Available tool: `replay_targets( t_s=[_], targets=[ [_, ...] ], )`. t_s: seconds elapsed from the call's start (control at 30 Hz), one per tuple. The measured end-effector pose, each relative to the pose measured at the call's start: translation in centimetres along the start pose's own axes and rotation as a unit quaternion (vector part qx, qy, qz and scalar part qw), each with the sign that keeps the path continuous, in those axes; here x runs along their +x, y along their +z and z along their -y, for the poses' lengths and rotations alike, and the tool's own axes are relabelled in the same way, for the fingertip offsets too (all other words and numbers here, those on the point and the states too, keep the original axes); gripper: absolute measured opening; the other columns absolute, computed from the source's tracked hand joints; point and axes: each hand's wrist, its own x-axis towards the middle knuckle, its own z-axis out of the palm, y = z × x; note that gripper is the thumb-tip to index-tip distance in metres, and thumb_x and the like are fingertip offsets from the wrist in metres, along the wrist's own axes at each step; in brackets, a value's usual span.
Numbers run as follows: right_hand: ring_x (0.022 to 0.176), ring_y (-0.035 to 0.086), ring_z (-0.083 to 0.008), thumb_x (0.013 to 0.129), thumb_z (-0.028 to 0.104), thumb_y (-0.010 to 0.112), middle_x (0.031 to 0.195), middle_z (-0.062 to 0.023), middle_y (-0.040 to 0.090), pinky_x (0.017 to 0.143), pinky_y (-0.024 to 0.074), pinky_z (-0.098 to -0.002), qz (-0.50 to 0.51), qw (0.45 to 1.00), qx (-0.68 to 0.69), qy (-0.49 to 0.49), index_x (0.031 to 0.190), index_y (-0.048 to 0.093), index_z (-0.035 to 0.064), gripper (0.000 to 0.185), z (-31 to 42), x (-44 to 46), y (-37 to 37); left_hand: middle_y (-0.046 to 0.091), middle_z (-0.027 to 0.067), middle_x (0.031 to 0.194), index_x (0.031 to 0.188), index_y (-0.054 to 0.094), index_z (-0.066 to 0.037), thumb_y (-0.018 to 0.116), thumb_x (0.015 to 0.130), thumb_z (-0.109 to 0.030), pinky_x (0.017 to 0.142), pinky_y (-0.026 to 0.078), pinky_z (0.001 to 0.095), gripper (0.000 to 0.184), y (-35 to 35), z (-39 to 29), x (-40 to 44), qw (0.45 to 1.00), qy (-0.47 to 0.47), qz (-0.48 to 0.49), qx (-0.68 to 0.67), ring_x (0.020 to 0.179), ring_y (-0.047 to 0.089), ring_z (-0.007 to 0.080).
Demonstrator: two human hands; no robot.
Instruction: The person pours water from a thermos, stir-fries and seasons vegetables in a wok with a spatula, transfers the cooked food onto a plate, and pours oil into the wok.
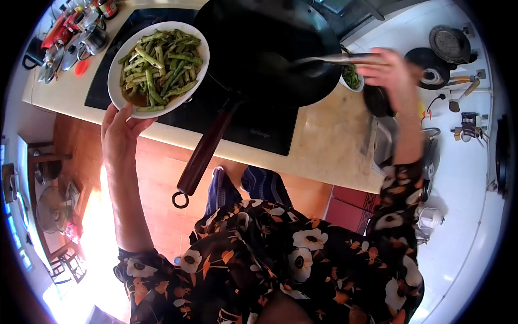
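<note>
A round white plate [114,89] gripped in the left hand [121,128] could spill if tilted; the right hand [389,75] clasps a brown-handled, perhaps metal utensil [353,58].

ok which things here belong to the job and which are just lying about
In use, seemingly:
plate of green beans in the left hand;
wok over the hob;
blurred utensil in the right hand

Just lying about:
metal pot on the counter;
grey pan at the right

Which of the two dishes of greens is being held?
The white plate, held in the left grip; the other dish sits beside the wok, partly hidden.
</note>
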Motion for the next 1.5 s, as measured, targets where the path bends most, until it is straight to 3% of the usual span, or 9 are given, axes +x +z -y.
replay_targets(
  t_s=[0.27,0.53,0.7,0.8,0.93,1.07,1.23,1.33,1.5],
  targets=[
    [0.076,0.069,-0.0224,0.091,0.034,0.048,0.095,-0.0196,0.067,0.064,0.0551,-0.0278,0.067,0.996,-0.051,-0.001,0.11,0.055,-0.0011,0.041,4.2,-0.6,-2.6,0.062,0.0208,0.101,0.116,0.047,0.009,0.049,0.091,-0.008,0.071,0.061,0.0329,0.03,-1.7,-0.8,-1.5,1.0,-0.005,-0.019,-0.004,0.083,0.068,0.0267],
    [0.079,0.069,-0.028,0.089,0.028,0.051,0.094,-0.0229,0.066,0.064,0.0561,-0.0285,-0.071,0.984,0.136,-0.091,0.108,0.056,-0.0069,0.04,-1.1,-1.1,6.5,0.062,0.0201,0.102,0.118,0.047,0.008,0.049,0.091,-0.008,0.07,0.061,0.0328,0.031,-2.0,-0.5,-1.2,1.0,-0.008,0.003,-0.024,0.083,0.067,0.0265],
    [0.081,0.069,-0.0224,0.085,0.028,0.058,0.093,-0.0191,0.068,0.069,0.0539,-0.0248,-0.036,0.987,-0.154,-0.039,0.106,0.059,-0.0053,0.039,6.6,-1.8,-2.4,0.062,0.0198,0.101,0.117,0.047,0.008,0.049,0.091,-0.009,0.071,0.061,0.0328,0.031,-1.6,-0.9,-1.1,1.0,-0.015,-0.01,-0.002,0.082,0.068,0.0262],
    [0.084,0.068,-0.0216,0.085,0.027,0.057,0.095,-0.0185,0.068,0.072,0.053,-0.0246,-0.057,0.986,-0.151,-0.037,0.107,0.058,-0.0044,0.038,4.3,-0.9,-2.7,0.062,0.0198,0.101,0.117,0.048,0.008,0.05,0.091,-0.009,0.071,0.061,0.0324,0.031,-1.5,-0.6,-1.0,1.0,-0.018,-0.011,-0.005,0.081,0.068,0.027],
    [0.095,0.065,-0.0273,0.089,0.025,0.055,0.106,-0.0192,0.063,0.08,0.0513,-0.0289,-0.038,0.978,0.201,-0.042,0.111,0.054,-0.0033,0.036,-5.8,0.3,4.1,0.062,0.02,0.1,0.114,0.049,0.008,0.05,0.09,-0.009,0.07,0.061,0.0318,0.029,-0.5,-0.2,-0.4,1.0,-0.025,-0.006,-0.013,0.081,0.068,0.0288],
    [0.104,0.061,-0.0289,0.089,0.024,0.056,0.11,-0.0204,0.061,0.087,0.0482,-0.0314,-0.058,0.933,0.355,-0.021,0.117,0.05,-0.0006,0.037,-7.4,1.0,7.8,0.062,0.0206,0.099,0.114,0.047,0.008,0.049,0.09,-0.008,0.07,0.061,0.033,0.029,0.8,-0.3,0.5,0.999,-0.023,0.028,-0.013,0.08,0.068,0.0296],
    [0.106,0.06,-0.0341,0.091,0.02,0.052,0.111,-0.0242,0.06,0.084,0.0505,-0.0327,-0.007,0.929,0.329,-0.168,0.115,0.05,-0.0043,0.034,-2.3,0.2,6.4,0.062,0.0216,0.098,0.111,0.047,0.009,0.047,0.089,-0.007,0.069,0.06,0.0354,0.026,2.2,0.3,2.6,0.999,-0.029,0.028,-0.025,0.08,0.067,0.031],
    [0.088,0.065,-0.0356,0.088,0.018,0.054,0.109,-0.0298,0.059,0.078,0.0521,-0.0348,0.033,0.933,0.112,-0.341,0.111,0.052,-0.0076,0.034,0.5,-3.3,3.4,0.061,0.0218,0.098,0.112,0.047,0.01,0.047,0.089,-0.006,0.07,0.06,0.035,0.028,3.4,0.0,3.1,0.999,-0.036,0.022,-0.029,0.079,0.067,0.0311],
    [0.073,0.066,-0.0237,0.08,0.015,0.065,0.106,-0.0359,0.057,0.062,0.0533,-0.0307,0.225,0.774,-0.151,-0.573,0.11,0.058,-0.0012,0.035,5.8,-9.3,2.5,0.061,0.0219,0.098,0.112,0.047,0.01,0.046,0.089,-0.006,0.07,0.06,0.0353,0.028,3.4,0.5,3.7,0.998,-0.031,0.042,-0.044,0.079,0.067,0.0312]
  ],
)
